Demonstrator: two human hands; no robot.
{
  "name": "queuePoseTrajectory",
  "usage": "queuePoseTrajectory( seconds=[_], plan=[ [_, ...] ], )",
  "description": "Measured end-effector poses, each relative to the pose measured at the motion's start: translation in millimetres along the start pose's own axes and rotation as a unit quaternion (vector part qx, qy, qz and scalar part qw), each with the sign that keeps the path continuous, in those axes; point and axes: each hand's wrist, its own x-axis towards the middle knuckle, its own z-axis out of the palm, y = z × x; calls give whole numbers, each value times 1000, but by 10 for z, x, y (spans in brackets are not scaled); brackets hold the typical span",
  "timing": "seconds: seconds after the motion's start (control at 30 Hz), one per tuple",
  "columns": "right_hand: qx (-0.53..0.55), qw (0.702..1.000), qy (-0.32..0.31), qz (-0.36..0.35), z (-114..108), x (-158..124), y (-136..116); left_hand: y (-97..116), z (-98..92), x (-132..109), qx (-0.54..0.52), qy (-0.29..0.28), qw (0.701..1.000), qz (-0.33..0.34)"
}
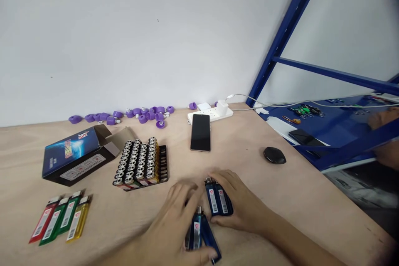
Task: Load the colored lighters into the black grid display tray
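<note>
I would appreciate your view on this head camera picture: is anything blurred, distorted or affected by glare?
In the head view, light is even without strong glare, the blue steel upright bows with wide-angle distortion, and the right edge is blurred.

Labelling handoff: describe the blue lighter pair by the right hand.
On the pale wooden table, find two hands at the near edge. The right hand cups two blue lighters lying side by side, white labels up; the blue lighters under the left hand sit nearer and splay apart.
</note>
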Motion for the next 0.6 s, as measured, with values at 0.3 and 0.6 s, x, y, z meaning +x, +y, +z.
queuePoseTrajectory(
  seconds=[0.3, 0.6],
  plan=[
    [-71, 975, 149, -150, 178, 352, -1, 182, -96, 692, -450, 119, 859, -216],
    [-55, 966, 175, -181, 296, 588, 47, 101, -90, 758, -560, 134, 765, -290]
  ],
)
